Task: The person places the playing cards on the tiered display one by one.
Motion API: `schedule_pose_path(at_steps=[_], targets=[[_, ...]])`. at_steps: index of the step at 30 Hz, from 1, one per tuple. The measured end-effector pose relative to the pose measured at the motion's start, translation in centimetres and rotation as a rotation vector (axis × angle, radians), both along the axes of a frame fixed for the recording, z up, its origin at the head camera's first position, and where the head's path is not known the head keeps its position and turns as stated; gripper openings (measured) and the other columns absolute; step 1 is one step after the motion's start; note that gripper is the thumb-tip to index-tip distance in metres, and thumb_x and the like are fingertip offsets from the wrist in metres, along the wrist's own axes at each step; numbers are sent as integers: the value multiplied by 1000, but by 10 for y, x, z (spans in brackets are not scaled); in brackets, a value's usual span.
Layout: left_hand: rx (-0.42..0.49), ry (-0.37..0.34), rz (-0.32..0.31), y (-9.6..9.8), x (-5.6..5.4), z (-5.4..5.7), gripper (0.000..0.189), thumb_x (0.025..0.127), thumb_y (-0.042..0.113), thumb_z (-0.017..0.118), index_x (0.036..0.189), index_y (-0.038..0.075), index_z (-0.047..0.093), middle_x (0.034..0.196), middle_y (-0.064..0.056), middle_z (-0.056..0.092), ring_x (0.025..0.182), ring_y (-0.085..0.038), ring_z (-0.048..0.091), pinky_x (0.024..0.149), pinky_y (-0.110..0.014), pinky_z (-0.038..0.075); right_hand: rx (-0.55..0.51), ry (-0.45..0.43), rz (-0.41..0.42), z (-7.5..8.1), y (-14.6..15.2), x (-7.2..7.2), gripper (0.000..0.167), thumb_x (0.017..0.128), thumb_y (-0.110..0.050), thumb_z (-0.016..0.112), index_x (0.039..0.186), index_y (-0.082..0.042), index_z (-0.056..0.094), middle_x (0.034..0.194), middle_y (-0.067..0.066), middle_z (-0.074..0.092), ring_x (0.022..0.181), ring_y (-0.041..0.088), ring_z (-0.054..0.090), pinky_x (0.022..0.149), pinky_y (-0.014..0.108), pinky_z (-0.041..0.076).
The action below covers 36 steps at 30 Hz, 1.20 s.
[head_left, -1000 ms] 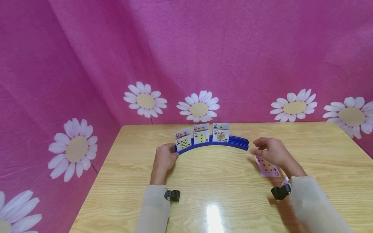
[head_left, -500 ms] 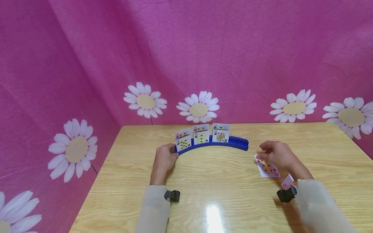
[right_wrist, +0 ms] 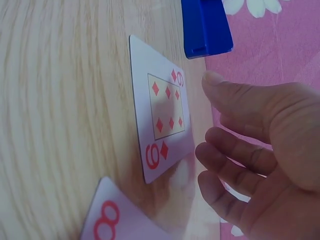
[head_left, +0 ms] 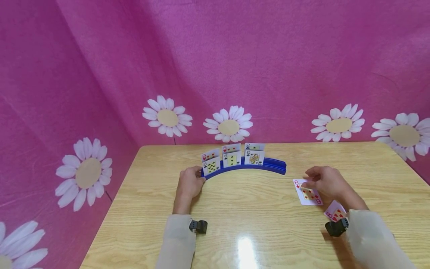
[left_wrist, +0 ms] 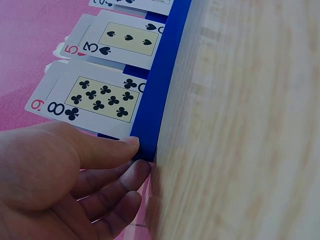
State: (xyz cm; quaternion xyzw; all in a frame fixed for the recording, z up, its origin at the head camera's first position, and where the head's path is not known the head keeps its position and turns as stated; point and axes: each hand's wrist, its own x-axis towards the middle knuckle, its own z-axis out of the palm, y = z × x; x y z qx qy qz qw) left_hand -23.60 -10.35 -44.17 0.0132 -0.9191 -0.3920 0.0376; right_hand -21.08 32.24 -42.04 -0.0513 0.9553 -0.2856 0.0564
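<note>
A curved blue card holder [head_left: 274, 166] stands on the table with playing cards upright in two rows. Its front row has an eight of clubs [left_wrist: 98, 100], a three of spades [left_wrist: 129, 39] and a queen [head_left: 254, 157]. My left hand [head_left: 189, 183] grips the holder's left end, thumb on its front edge. Right of the holder, a six of diamonds [right_wrist: 166, 105] lies face up. My right hand [head_left: 327, 182] hovers over that card with loosely bent fingers and holds nothing. An eight of hearts [head_left: 336, 212] lies near the right wrist, partly hidden in the right wrist view.
The wooden table [head_left: 255, 209] reaches back to a pink cloth [head_left: 262, 67] with printed daisies. Each forearm carries a small black wrist camera [head_left: 199, 226]. Behind the front cards stand a five of hearts [head_left: 231, 148], a two of clubs [head_left: 255, 146] and another red card [head_left: 211, 154].
My right hand has drawn back from the holder's right end, moving right and toward me over the six of diamonds. More of the eight of hearts shows. My left hand stays in place.
</note>
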Motion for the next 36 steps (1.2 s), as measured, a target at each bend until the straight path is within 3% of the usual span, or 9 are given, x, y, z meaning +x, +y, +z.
schedule_pose_path(at_steps=[17, 36], targets=[[7, -1, 3, 0, 0, 1, 37, 89, 1, 72, 125, -1, 67, 105, -16, 71, 98, -26, 65, 90, -42, 51, 60, -31, -6, -3, 12, -2, 51, 83, -24, 82, 117, 10, 64, 105, 20, 66, 91, 33, 55, 85, 55, 47], [4, 5, 5, 0, 1, 0, 37, 88, 1, 72, 125, -1, 68, 105, -15, 71, 98, -26, 66, 90, -42, 51, 85, -97, 23, -5, 13, -7, 51, 83, -24, 82, 117, 9, 65, 101, 16, 65, 89, 32, 52, 81, 50, 46]])
